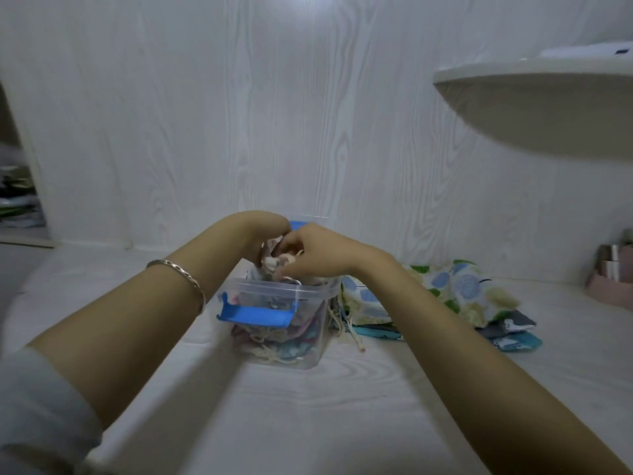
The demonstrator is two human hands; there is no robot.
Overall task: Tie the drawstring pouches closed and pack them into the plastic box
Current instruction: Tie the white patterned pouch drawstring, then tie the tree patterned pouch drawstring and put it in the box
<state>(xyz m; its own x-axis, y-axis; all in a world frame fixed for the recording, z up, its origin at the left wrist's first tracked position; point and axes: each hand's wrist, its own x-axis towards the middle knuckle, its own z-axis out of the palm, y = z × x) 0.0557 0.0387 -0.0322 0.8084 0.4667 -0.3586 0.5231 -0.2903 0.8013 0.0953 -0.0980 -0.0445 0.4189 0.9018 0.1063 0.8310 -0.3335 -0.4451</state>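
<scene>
- The clear box (310, 353) stands on the white desk (342, 413), lid off, with a blue latch (255, 315) hanging on its near wall.
- Several tied pouches show through the walls of the box, filling it from the bottom up.
- One more pouch (272, 260) sits just above the box's rim, held between both hands.
- The left hand (263, 231) is over the box's far left side, fingers curled down round the top of that pouch.
- The right hand (315, 252) is over the box's right side, fingers bent and pinching the same pouch; whether it also has the cord, I cannot tell.
- A bracelet (185, 277) sits on the left wrist, left of the box.
- Just right of the box lies a pile (462, 296) of loose pouches, a floral one on top and teal and grey ones beneath; loose cords (349, 332) trail from it beside the box's wall.
- Far right of the box is a pink holder (613, 284).
- Above and right of the box a white shelf (534, 108) juts from the wall.
</scene>
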